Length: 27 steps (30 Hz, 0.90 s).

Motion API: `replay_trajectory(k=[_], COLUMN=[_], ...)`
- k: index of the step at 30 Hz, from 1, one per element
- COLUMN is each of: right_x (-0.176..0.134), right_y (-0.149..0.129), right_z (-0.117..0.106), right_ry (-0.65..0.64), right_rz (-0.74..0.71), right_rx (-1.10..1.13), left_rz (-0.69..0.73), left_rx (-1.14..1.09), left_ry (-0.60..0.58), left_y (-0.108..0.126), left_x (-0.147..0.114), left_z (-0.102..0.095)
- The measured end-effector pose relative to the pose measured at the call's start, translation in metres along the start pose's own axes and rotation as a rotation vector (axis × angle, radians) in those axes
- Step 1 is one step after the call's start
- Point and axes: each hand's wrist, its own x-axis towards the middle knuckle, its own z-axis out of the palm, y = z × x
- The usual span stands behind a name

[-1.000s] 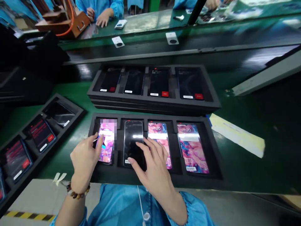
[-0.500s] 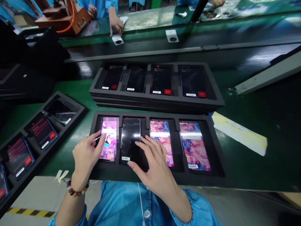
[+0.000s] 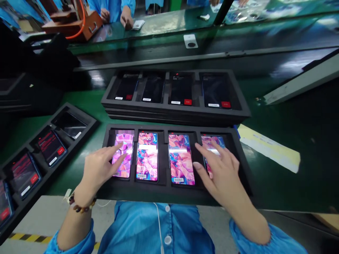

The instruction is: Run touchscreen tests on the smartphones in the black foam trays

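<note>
Left hand over the 1st phone from the left, fingers extended and apart, gripping nothing; right hand likewise unclenched at the 4th phone. All 4 lie face up with lit screens, each in its own pocket of the foam tray on the desk; the 2nd phone and 3rd phone sit between the hands.

Work looks like screen handling by touch. Best done with light fingertip contact, 1 finger at a time, spare fingers lifted so no stray touch registers. Phones better left flat in their pockets; a hard press near an edge could tip 1. Right thumb wants care: it hangs at or just beside the 3rd phone's right edge and could brush it.

Pose: palms down, forearms angled in from the near side. Left index finger and thumb spread across the screen; bracelet around that wrist. Right index finger near the gap between 3rd and 4th phones, middle finger over the 4th screen. Contact with the glass: cannot tell for either hand.
</note>
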Motion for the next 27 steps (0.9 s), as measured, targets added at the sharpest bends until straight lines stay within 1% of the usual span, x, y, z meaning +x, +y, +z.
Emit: replay_trajectory(k=[1,2,3,4,5,6,8,10,13,16,19,21,23,25,27], right_x=[-0.001,-0.006,-0.013,-0.022,-0.032,-0.042,-0.059,-0.066,-0.056,-0.037,-0.027,-0.026,-0.027,-0.029,-0.031], right_y=[0.004,0.008,0.013,0.018,0.023,0.028,0.038,0.047,0.054,0.054,0.049,0.043,0.038,0.034,0.034], right_z=[-0.005,-0.011,-0.017,-0.024,-0.030,-0.035,-0.039,-0.036,-0.026,-0.019,-0.017,-0.015,-0.013,-0.012,-0.014], right_ry=[0.033,0.062,0.092,0.116,0.126,0.123,0.085,0.042,0.044,0.066,0.054,0.046,0.047,0.051,0.057], right_rz=[0.032,0.050,0.065,0.080,0.088,0.082,0.047,0.060,0.194,0.245,0.293,0.353,0.393,0.411,0.441], right_rx=[0.004,0.020,0.038,0.049,0.050,0.045,0.018,-0.034,-0.104,-0.066,-0.052,-0.079,-0.089,-0.062,-0.009], left_rz=[0.050,0.112,0.167,0.192,0.177,0.127,-0.020,-0.171,-0.339,-0.453,-0.544,-0.567,-0.543,-0.495,-0.476], left_rx=[-0.075,-0.145,-0.185,-0.179,-0.135,-0.079,-0.020,-0.063,-0.164,-0.170,-0.148,-0.110,-0.047,0.009,0.034], left_ry=[-0.022,-0.070,-0.131,-0.186,-0.223,-0.240,-0.219,-0.144,-0.057,-0.051,-0.082,-0.096,-0.058,-0.016,-0.047], left_y=[0.009,0.019,0.028,0.035,0.042,0.046,0.049,0.047,0.038,0.022,0.002,-0.008,-0.008,-0.001,0.011], left_x=[0.003,0.006,0.010,0.014,0.018,0.023,0.033,0.040,0.039,0.024,0.001,-0.014,-0.023,-0.026,-0.021], left_z=[0.003,0.006,0.010,0.014,0.018,0.020,0.022,0.019,0.005,-0.010,-0.017,-0.016,-0.011,-0.003,0.004])
